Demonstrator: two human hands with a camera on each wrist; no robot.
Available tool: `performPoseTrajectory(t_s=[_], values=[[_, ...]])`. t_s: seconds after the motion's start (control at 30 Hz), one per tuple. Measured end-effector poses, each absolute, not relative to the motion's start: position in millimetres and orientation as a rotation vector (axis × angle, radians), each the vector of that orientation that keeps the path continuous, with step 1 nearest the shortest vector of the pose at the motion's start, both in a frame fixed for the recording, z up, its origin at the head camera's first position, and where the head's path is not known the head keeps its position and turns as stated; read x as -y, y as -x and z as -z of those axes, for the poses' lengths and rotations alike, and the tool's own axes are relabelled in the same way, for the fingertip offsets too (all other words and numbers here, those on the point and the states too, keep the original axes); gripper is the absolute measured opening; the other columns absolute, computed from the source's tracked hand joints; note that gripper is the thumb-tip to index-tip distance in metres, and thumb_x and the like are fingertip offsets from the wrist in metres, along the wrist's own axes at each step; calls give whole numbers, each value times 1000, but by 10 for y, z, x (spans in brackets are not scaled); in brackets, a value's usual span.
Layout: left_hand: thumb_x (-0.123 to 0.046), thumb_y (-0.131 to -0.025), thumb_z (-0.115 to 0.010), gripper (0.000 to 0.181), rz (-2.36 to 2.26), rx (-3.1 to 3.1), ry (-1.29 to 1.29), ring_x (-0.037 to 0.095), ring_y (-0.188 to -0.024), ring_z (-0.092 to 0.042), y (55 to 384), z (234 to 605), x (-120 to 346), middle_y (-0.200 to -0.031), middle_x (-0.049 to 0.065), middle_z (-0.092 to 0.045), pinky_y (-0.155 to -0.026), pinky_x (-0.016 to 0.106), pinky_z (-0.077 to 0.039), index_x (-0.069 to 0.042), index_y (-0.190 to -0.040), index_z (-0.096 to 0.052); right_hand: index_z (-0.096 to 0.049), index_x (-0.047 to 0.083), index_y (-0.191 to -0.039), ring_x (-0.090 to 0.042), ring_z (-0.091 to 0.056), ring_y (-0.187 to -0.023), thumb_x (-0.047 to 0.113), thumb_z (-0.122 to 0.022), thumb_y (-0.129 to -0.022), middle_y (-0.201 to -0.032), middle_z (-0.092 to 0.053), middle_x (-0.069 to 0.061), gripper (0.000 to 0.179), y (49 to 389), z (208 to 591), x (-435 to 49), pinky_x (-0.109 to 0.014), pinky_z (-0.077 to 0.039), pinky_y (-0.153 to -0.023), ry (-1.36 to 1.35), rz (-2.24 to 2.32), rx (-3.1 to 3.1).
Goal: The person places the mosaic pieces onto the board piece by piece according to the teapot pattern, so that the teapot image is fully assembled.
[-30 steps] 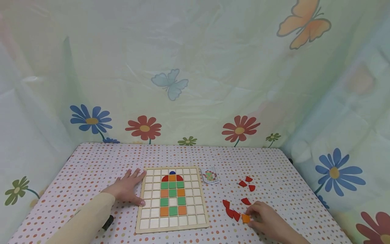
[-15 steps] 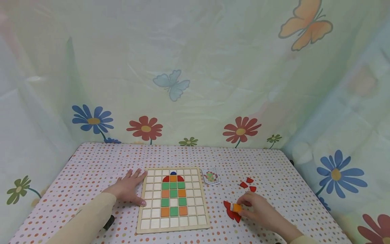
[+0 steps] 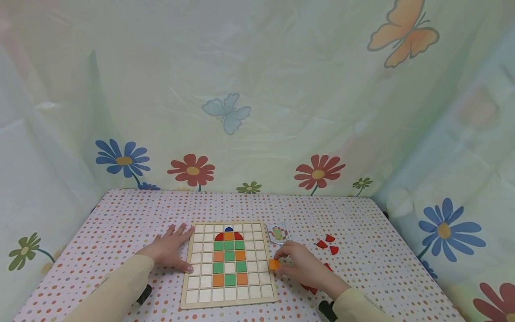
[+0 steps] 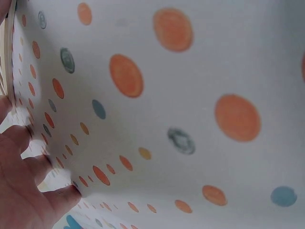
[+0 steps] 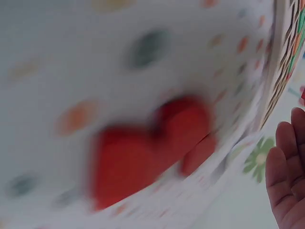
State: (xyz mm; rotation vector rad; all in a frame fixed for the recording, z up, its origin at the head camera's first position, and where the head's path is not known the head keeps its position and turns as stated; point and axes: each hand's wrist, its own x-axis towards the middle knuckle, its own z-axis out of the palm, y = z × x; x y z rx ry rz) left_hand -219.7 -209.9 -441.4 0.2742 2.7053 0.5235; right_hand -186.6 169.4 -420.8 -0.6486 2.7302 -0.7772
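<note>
A wooden grid board point(image 3: 230, 306) lies on the dotted table, with green, orange, red and blue pieces set in its middle columns. Along its left edge my left hand point(image 3: 169, 251) rests with fingers spread, thumb and fingertips at the frame. My right hand point(image 3: 299, 264) pinches an orange square tile point(image 3: 274, 264) between thumb and fingers, at the board's right edge. In the right wrist view the fingers point(image 5: 286, 167) show at the right side, but the tile is out of sight. Whether the tile touches the board I cannot tell.
A small pattern card point(image 3: 278, 233) lies by the board's upper right corner. Three red quarter-circle pieces point(image 3: 330, 238) sit further right. More red pieces point(image 5: 126, 164) lie under the right forearm, partly hidden in the head view. A printed curtain point(image 3: 257, 112) rises behind the table.
My right hand has picked up the orange tile from beside the red pieces and carried it left to the board's edge. The left hand has stayed in place.
</note>
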Motion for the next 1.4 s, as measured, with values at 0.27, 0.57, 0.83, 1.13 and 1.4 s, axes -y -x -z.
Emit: performPoseTrajectory(t_s=[0.27, 0.57, 0.83, 1.13, 1.4], values=[[-45, -69, -92, 116, -528, -2695, -269, 56, -154, -8, 2202, 4410, 2113, -168, 27, -18, -116, 79, -13, -8, -161, -31, -74, 13, -98, -14, -60, -96, 17, -81, -87, -103, -66, 4, 14, 1928, 4170, -1174, -33, -56, -84, 757, 704, -2706], [-44, -69, -93, 117, -531, -2696, -257, 55, -154, -9, 2205, 4431, 2108, -169, 26, -18, -117, 79, -13, -8, -161, -31, -76, 12, -96, -6, -57, -88, 18, -83, -86, -97, -66, 6, 14, 1981, 4217, -796, -24, -54, -79, 890, 562, -2723], [-43, -69, -93, 116, -533, -2704, -261, 55, -154, -9, 2203, 4402, 2095, -169, 26, -18, -116, 79, -14, -8, -161, -31, -76, 15, -94, -4, -55, -85, 25, -86, -84, -93, -66, 9, 17, 1995, 4240, -626, -22, -53, -80, 927, 376, -2784], [-42, -69, -93, 115, -547, -2702, -273, 56, -154, -9, 2188, 4388, 2096, -168, 27, -18, -116, 79, -13, -7, -160, -32, -77, 15, -92, -5, -54, -83, 26, -87, -82, -90, -65, 8, 18, 1978, 4230, -545, -21, -53, -76, 949, 305, -2822], [-42, -69, -93, 116, -547, -2704, -265, 56, -154, -9, 2196, 4396, 2095, -168, 26, -18, -116, 79, -13, -8, -160, -32, -78, 16, -92, -7, -56, -88, 26, -88, -82, -93, -67, 8, 17, 1997, 4274, -529, -22, -54, -82, 917, 279, -2825]])
